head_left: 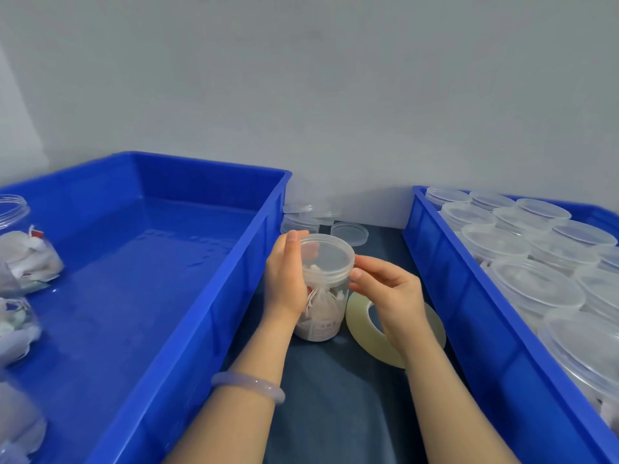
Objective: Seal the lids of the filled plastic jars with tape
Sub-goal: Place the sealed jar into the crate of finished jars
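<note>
1. The jar [321,296] stands upright on the dark worktop [335,396], right between both hands.
2. The left hand [286,279] is wrapped round the jar's left side. Its palm is against the wall, its fingers curl behind, and its thumb tip is up by the lid [326,257].
3. The right hand [385,293] is at the jar's right. Its fingers are curled, and thumb and forefinger grip the lid's right edge. Can't tell if there's any tape end in there.
4. The jar is clear plastic and round, with a frosty see-through screw lid sitting on top. It's stuffed with whitish cloth pouches, and one has a drawstring neck.
5. There's a white label [321,329] low on the jar's front. It has some print on it but it's way too blurry to read.
6. The tape [365,339] is a pale yellowish ring lying flat just right of the jar, partly under the right wrist.
7. A spare lid [349,233] lies just behind the jar, with a small stack of clear ones [301,219] behind and to the left of it.
8. Left of the jar is a blue bin [201,313] with a few filled jars [30,259] at its far left side; one of them is open-topped.
9. Right of the jar is another blue bin [435,262], packed with lidded jars [532,286].
10. There's a pale bracelet [248,386] on the left wrist.
</note>
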A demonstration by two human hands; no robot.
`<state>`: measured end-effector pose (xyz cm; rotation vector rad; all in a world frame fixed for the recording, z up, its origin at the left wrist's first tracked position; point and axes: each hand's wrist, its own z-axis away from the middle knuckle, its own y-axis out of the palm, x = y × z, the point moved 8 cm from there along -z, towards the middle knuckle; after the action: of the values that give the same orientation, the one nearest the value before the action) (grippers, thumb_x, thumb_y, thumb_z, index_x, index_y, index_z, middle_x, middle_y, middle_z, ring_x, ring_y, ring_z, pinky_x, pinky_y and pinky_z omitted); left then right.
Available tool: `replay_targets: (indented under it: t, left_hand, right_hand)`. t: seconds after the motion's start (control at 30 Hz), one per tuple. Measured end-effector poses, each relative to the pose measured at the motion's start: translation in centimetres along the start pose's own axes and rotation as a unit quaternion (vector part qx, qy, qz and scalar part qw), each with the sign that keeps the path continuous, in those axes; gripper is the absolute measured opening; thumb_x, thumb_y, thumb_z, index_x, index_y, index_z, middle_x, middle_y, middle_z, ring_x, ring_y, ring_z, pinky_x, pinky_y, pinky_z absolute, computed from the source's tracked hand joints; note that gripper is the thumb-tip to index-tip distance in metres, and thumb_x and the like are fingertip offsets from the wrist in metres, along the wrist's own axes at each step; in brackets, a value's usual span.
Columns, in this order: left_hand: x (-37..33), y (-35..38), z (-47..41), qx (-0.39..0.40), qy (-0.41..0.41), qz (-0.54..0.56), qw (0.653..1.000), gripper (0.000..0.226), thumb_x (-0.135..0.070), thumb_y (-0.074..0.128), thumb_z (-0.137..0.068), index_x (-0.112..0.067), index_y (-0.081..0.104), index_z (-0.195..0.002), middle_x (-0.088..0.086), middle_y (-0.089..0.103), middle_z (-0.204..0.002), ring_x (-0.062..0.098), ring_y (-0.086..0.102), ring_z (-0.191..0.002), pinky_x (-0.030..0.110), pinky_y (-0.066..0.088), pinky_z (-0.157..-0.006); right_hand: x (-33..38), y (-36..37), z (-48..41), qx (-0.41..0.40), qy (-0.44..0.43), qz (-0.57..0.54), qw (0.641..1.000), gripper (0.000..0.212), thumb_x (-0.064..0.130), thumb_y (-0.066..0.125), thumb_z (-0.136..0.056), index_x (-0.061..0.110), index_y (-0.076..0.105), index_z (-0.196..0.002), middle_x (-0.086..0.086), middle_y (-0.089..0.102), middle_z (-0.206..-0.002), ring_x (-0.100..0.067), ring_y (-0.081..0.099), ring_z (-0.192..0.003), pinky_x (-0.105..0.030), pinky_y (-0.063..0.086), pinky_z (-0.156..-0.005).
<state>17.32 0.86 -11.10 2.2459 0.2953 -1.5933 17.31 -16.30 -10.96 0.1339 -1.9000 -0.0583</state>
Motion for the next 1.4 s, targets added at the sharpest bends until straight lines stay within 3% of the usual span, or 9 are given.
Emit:
replay_targets:
  t: [0.17,0.3,0.47,0.57,0.73,0.83,1.0,1.13,1.4]
  left_hand:
    - [0.5,-0.3,-0.3,0.007,-0.002,0.034,0.999,0.029,-0.038,0.036,-0.098,-0.028,0.063,-0.095,-0.006,0.069,-0.093,0.005,0.065,-0.091,0.018,0.049,-0.074]
    - [0.7,-0.2,-0.5,0.025,-0.018,0.049,0.998,0.037,-0.048,0.037,-0.082,-0.027,0.066,-0.091,-0.004,0.071,-0.088,0.013,0.066,-0.093,0.033,0.051,-0.084]
    - [0.9,-0.3,-0.9,0.023,-0.029,0.062,0.997,0.036,-0.037,0.036,-0.099,-0.020,0.066,-0.092,0.005,0.071,-0.092,0.021,0.066,-0.095,0.042,0.051,-0.090]
    - [1.1,-0.3,-1.1,0.021,-0.037,0.072,0.997,0.039,-0.029,0.032,-0.103,-0.015,0.067,-0.092,0.010,0.071,-0.093,0.024,0.067,-0.094,0.043,0.051,-0.088]
    - [0.9,-0.3,-1.1,0.023,-0.029,0.057,0.998,0.039,-0.030,0.031,-0.103,-0.016,0.066,-0.093,0.008,0.071,-0.094,0.023,0.066,-0.095,0.041,0.052,-0.087]
    - [0.8,-0.2,-1.1,0.029,-0.029,0.050,0.998,0.039,-0.030,0.031,-0.103,-0.017,0.066,-0.094,0.007,0.071,-0.095,0.022,0.066,-0.095,0.042,0.052,-0.089]
    - [0.8,0.1,-1.1,0.025,-0.030,0.051,0.998,0.038,-0.027,0.032,-0.103,-0.013,0.066,-0.096,0.015,0.069,-0.101,0.027,0.064,-0.100,0.050,0.049,-0.094]
    - [0.7,0.2,-1.1,0.028,-0.028,0.054,0.998,0.037,-0.027,0.031,-0.103,-0.018,0.065,-0.092,0.010,0.069,-0.097,0.024,0.065,-0.096,0.044,0.050,-0.091]
    - [1.0,0.1,-1.3,0.030,-0.032,0.060,0.997,0.037,-0.028,0.032,-0.103,-0.016,0.065,-0.095,0.013,0.069,-0.101,0.025,0.065,-0.098,0.040,0.052,-0.087]
  right_hand:
    - [0.8,0.1,-0.4,0.013,-0.027,0.015,0.999,0.018,-0.007,0.067,-0.078,0.005,0.073,-0.090,-0.005,0.073,-0.088,-0.015,0.069,-0.078,-0.026,0.058,-0.065]
    - [1.8,0.1,-0.4,0.045,-0.057,0.106,0.992,0.016,-0.002,0.068,-0.081,0.013,0.073,-0.076,0.005,0.073,-0.083,-0.012,0.069,-0.079,-0.025,0.057,-0.063]
    - [2.0,0.9,-0.4,0.057,-0.068,0.143,0.986,0.017,0.000,0.072,-0.076,0.017,0.069,-0.074,0.008,0.070,-0.087,-0.008,0.066,-0.086,-0.024,0.056,-0.072]
    - [1.2,0.7,-0.4,0.030,-0.042,0.079,0.996,0.021,0.000,0.072,-0.077,0.017,0.068,-0.090,0.004,0.072,-0.089,-0.014,0.068,-0.086,-0.033,0.057,-0.077]
    - [0.7,1.0,-0.4,0.027,-0.031,0.032,0.999,0.019,-0.003,0.070,-0.078,0.017,0.070,-0.078,0.004,0.073,-0.089,-0.013,0.067,-0.086,-0.027,0.054,-0.076]
    - [0.6,1.1,-0.5,0.042,-0.026,0.047,0.998,0.018,-0.003,0.069,-0.079,0.014,0.067,-0.073,0.004,0.071,-0.093,-0.013,0.066,-0.089,-0.031,0.054,-0.078]
    - [1.0,0.7,-0.3,0.009,-0.053,0.044,0.998,0.024,-0.001,0.071,-0.078,0.019,0.071,-0.091,0.002,0.073,-0.091,-0.015,0.068,-0.085,-0.024,0.055,-0.065]
    - [1.1,0.5,-0.3,-0.011,-0.066,0.027,0.997,0.021,-0.004,0.071,-0.076,0.014,0.075,-0.086,0.001,0.073,-0.092,-0.015,0.069,-0.084,-0.023,0.055,-0.062]
    - [1.9,0.5,-0.2,0.027,-0.089,0.111,0.989,0.021,-0.003,0.069,-0.080,0.018,0.071,-0.082,0.009,0.073,-0.090,-0.013,0.068,-0.088,-0.029,0.058,-0.071]
